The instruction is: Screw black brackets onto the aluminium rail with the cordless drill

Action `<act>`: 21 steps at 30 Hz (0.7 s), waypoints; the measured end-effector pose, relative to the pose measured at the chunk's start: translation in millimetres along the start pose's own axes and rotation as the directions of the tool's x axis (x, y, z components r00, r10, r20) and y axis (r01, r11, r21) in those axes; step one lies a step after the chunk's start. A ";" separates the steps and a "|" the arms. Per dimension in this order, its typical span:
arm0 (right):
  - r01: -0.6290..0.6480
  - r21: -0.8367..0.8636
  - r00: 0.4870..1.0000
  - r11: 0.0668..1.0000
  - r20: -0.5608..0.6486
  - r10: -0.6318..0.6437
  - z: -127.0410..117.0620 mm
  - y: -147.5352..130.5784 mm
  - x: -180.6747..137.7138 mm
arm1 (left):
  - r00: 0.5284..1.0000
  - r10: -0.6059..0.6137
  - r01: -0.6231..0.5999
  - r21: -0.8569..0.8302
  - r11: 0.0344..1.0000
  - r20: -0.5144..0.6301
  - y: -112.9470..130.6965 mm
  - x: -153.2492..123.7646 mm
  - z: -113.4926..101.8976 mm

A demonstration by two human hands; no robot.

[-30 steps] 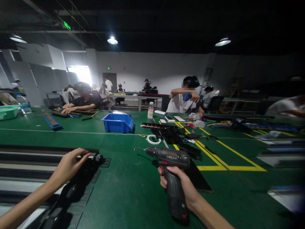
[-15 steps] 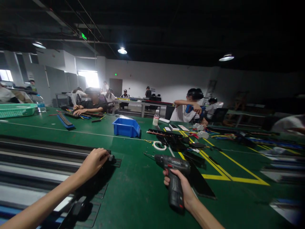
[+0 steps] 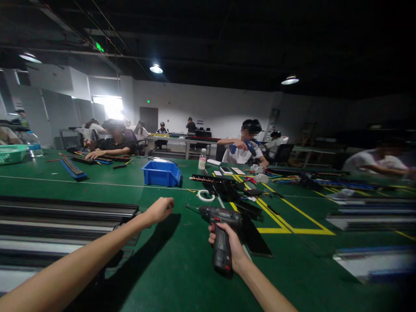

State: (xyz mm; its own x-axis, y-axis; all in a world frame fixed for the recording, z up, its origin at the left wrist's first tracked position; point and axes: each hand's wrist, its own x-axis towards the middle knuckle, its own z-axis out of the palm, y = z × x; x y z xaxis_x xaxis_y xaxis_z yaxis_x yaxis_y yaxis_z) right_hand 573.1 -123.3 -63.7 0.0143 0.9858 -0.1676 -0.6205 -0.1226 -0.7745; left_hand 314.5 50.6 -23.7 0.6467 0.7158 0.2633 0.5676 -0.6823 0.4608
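Note:
My right hand (image 3: 230,242) is wrapped round the grip of a black cordless drill (image 3: 222,236). The drill's long bit (image 3: 192,209) points left, with something small and dark at its tip. Just left of that tip hovers my left hand (image 3: 161,209), its fingers curled together above the green table; whatever they may hold is hidden. Under my left forearm, a row of long black and silver metal profiles (image 3: 81,212) lies at the left.
A blue bin (image 3: 160,174) stands beyond my left hand. Behind the drill lie a white ring (image 3: 206,196), black strips (image 3: 255,236) and loose wires. A bottle (image 3: 202,159) stands farther back. Across the table a co-worker holds a blue power drill (image 3: 239,147). More profiles (image 3: 367,262) lie at right.
My left hand has left the end of the metal profiles and moved right, near the drill bit. My right hand still grips the drill. The view has turned slightly right.

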 end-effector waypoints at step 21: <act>0.008 0.017 0.999 1.000 -0.045 -0.007 -1.7 -1.4 8.2 | 0.739 -0.273 0.388 -0.056 0.920 0.616 80.5 -222.6 -162.3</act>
State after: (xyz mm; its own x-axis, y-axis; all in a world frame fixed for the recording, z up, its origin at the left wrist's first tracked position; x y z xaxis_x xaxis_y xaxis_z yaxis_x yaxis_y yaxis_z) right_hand 575.4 -115.2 -65.0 0.0541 0.9803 -0.1897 -0.6340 -0.1131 -0.7650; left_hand 133.5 -139.7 92.3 0.6365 0.6238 -0.4535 0.7441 -0.3420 0.5739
